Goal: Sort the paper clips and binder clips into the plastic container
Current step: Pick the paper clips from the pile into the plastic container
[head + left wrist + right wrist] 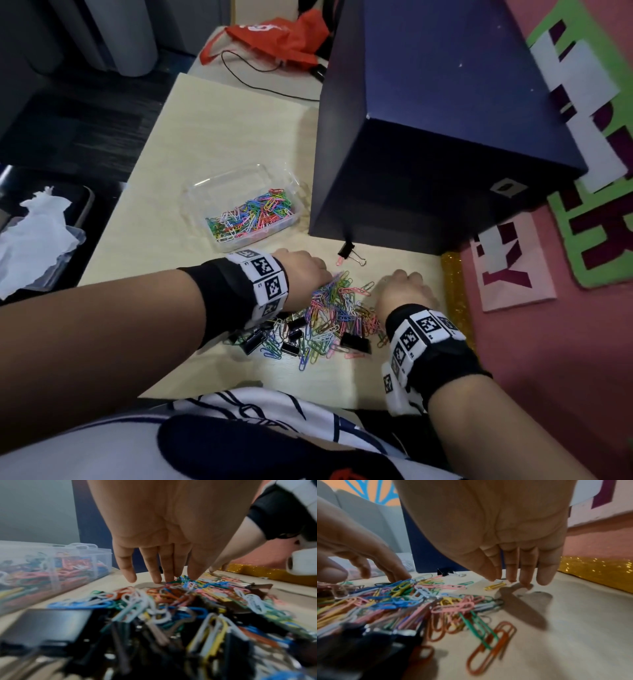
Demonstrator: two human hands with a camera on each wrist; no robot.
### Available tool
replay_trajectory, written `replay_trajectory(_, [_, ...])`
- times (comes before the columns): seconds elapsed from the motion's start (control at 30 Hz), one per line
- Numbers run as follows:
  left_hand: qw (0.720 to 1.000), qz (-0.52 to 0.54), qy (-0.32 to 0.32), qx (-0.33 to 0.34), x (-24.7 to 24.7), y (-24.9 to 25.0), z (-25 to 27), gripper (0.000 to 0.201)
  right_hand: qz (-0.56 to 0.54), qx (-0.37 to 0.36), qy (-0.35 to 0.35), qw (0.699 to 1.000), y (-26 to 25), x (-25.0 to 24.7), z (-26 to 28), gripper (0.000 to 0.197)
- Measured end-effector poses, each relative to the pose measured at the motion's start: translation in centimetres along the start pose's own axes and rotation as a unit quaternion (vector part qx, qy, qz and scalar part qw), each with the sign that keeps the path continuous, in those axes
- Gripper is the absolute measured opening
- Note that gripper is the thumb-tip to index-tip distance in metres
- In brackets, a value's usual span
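A heap of coloured paper clips (pixel 337 313) mixed with black binder clips (pixel 356 342) lies on the pale table (pixel 212 137) near its front edge. My left hand (pixel 308 270) comes down on the heap's far left side; its straight fingertips (pixel 169 579) touch the clips there. To the right of the heap my right hand (pixel 400 287) points its straight fingers (pixel 526 583) down onto bare table beside a yellow clip (pixel 494 586), holding nothing. The clear plastic container (pixel 205 192) stands behind my left hand, with many paper clips in its near compartment. One binder clip (pixel 349 253) lies apart.
A tall dark blue box (pixel 428 137) stands just behind the heap and to the right of the container. A gold glitter strip (pixel 454 294) runs along the table's right edge by a pink wall. An orange bag (pixel 274 37) and a cable lie at the far end.
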State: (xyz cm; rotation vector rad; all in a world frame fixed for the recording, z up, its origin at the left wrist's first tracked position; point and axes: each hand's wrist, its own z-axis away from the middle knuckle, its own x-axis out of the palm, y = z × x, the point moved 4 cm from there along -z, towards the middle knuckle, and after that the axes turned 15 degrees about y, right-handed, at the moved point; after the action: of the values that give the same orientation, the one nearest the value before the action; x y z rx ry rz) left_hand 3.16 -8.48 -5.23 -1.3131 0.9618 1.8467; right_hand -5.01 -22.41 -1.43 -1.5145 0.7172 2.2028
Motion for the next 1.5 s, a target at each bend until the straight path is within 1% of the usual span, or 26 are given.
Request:
replay_trajectory(0.07, [1.000, 0.028, -0.003, 0.011, 0.0, 0.4, 0.0, 0.046, -0.031, 0.021, 0.001, 0.999, -0.2, 0.7, 0.3, 0.046])
replay_trajectory(0.13, [0.999, 0.045, -0.013, 0.022, -0.2, 0.7, 0.1, 0.045, -0.109, 0.025, 0.011, 0.994, -0.9, 1.5, 0.6, 0.038])
replay_trajectory(0.2, [0.999, 0.049, -0.017, 0.018, -0.5, 0.7, 0.3, 0.046, -0.175, -0.013, 0.011, 0.984, -2.2, 2.0, 0.9, 0.035])
replay_trajectory(0.27, [0.999, 0.044, 0.006, 0.004, -0.9, 0.3, 0.4, 0.046, -0.206, -0.047, -0.005, 0.977, -3.2, 2.1, 1.0, 0.037])
replay_trajectory(0.33, [0.999, 0.032, 0.028, -0.012, -1.1, -0.2, 0.5, 0.044, -0.212, -0.053, -0.005, 0.976, -3.4, 1.9, 0.5, 0.036])
replay_trajectory(0.4, [0.999, 0.017, 0.034, -0.025, -1.2, -0.6, 0.7, 0.041, -0.209, -0.054, 0.024, 0.976, -3.1, 1.4, -0.1, 0.032])
replay_trajectory(0.43, [0.999, 0.008, 0.034, -0.029, -1.1, -0.7, 0.8, 0.039, -0.202, -0.067, 0.036, 0.976, -3.1, 1.2, -0.3, 0.034])
replay_trajectory(0.47, [0.999, 0.002, 0.034, -0.031, -1.1, -0.8, 0.9, 0.039, -0.196, -0.092, 0.041, 0.975, -3.2, 1.2, -0.4, 0.041])
replay_trajectory(0.53, [0.999, -0.004, 0.031, -0.031, -0.9, -0.7, 1.3, 0.039, -0.181, -0.156, 0.020, 0.971, -3.9, 1.3, -0.3, 0.063])
replay_trajectory(0.6, [0.999, -0.008, 0.023, -0.023, -0.6, -0.5, 1.7, 0.040, -0.151, -0.198, -0.011, 0.968, -4.6, 1.5, 0.1, 0.074])
replay_trajectory(0.63, [1.000, -0.011, 0.020, -0.019, -0.5, -0.4, 1.8, 0.039, -0.136, -0.211, -0.013, 0.968, -4.8, 1.6, 0.2, 0.073])
replay_trajectory(0.73, [1.000, -0.010, 0.020, -0.020, -0.7, -0.4, 2.2, 0.039, -0.122, -0.243, 0.003, 0.962, -5.2, 1.5, 1.0, 0.058])
replay_trajectory(0.77, [0.999, -0.008, 0.023, -0.022, -0.9, -0.4, 2.3, 0.039, -0.130, -0.241, 0.009, 0.962, -5.2, 1.4, 1.2, 0.054])
replay_trajectory(0.8, [0.999, -0.004, 0.030, -0.025, -1.1, -0.4, 2.4, 0.038, -0.149, -0.220, 0.017, 0.964, -4.9, 1.2, 1.2, 0.050])
replay_trajectory(0.87, [0.999, 0.005, 0.048, -0.018, -1.6, -0.1, 2.5, 0.031, -0.190, -0.143, 0.046, 0.970, -3.8, 0.7, 0.8, 0.036])
replay_trajectory(0.9, [0.999, 0.009, 0.046, -0.007, -1.7, 0.2, 2.6, 0.026, -0.181, -0.113, 0.049, 0.976, -3.3, 0.5, 0.7, 0.028])
replay_trajectory(0.93, [0.999, 0.012, 0.033, 0.006, -1.8, 0.6, 2.6, 0.021, -0.136, -0.100, 0.030, 0.985, -2.8, 0.4, 0.7, 0.021])
replay_trajectory(0.97, [1.000, 0.009, 0.009, 0.019, -1.7, 1.0, 2.6, 0.018, -0.077, -0.101, -0.005, 0.992, -2.5, 0.4, 0.9, 0.019])
replay_trajectory(1.03, [0.998, -0.018, -0.039, 0.035, -1.3, 1.7, 2.7, 0.019, 0.018, -0.116, -0.078, 0.990, -2.2, 0.9, 1.8, 0.029])
replay_trajectory(1.07, [0.997, -0.037, -0.051, 0.038, -1.2, 2.0, 2.7, 0.022, 0.036, -0.121, -0.104, 0.987, -2.2, 1.1, 2.4, 0.037])
replay_trajectory(1.13, [0.995, -0.071, -0.058, 0.041, -1.1, 2.3, 2.7, 0.027, 0.048, -0.124, -0.127, 0.983, -2.3, 1.8, 3.3, 0.049])
replay_trajectory(1.2, [0.993, -0.092, -0.057, 0.039, -1.1, 2.3, 2.8, 0.025, 0.039, -0.122, -0.126, 0.984, -2.5, 2.3, 3.8, 0.051])
replay_trajectory(1.37, [0.991, -0.112, -0.057, 0.036, -1.0, 2.1, 2.9, 0.025, 0.013, -0.101, -0.103, 0.989, -2.6, 2.2, 3.9, 0.036])
replay_trajectory(1.43, [0.990, -0.121, -0.057, 0.038, -1.0, 2.0, 2.9, 0.026, -0.002, -0.075, -0.089, 0.993, -2.3, 1.7, 3.7, 0.033])
replay_trajectory(1.5, [0.990, -0.121, -0.063, 0.039, -1.0, 2.1, 2.9, 0.026, -0.015, -0.042, -0.059, 0.997, -1.8, 0.9, 3.2, 0.039])
